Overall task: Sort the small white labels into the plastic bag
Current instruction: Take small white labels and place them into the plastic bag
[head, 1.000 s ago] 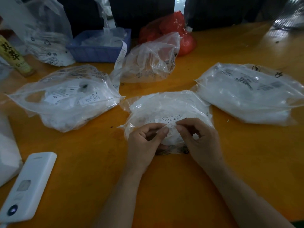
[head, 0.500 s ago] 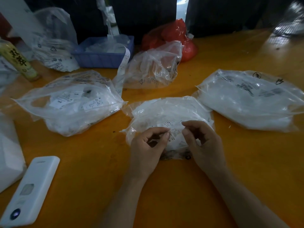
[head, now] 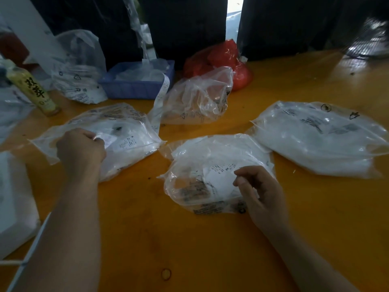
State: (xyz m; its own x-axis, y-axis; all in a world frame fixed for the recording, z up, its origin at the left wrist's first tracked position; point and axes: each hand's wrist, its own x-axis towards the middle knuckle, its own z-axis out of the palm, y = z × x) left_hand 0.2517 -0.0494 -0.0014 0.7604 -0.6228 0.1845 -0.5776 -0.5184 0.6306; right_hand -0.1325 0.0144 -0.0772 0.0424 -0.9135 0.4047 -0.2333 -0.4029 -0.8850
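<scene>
Two hands: both over clear bags on the orange table [head: 210,249].
Left hand [head: 81,149]: out over the left bag [head: 130,142], fingers curled, pinching a small white label [head: 106,139] at the fingertips, label just above the bag's top.
Right hand [head: 263,192]: at the near-right edge of the middle bag [head: 212,165], fingers loosely curled, holding nothing that I can see; more white labels [head: 219,175] show through the film just left of its fingertips.
Change from 0.5 s ago: both hands were then together at the middle bag, pinching at its film; the left hand has since gone across to the left bag with a label, the right stays put.
Clear bags, flat, with white contents: 3 (left, middle, right bag [head: 320,138]).
Clear bags, crumpled, behind: 2.
Red bag [head: 221,57]: 1, at the back.
Blue tray [head: 136,85]: 1, paper strip hanging over its rim.
Bottle [head: 31,87]: 1, far left.
</scene>
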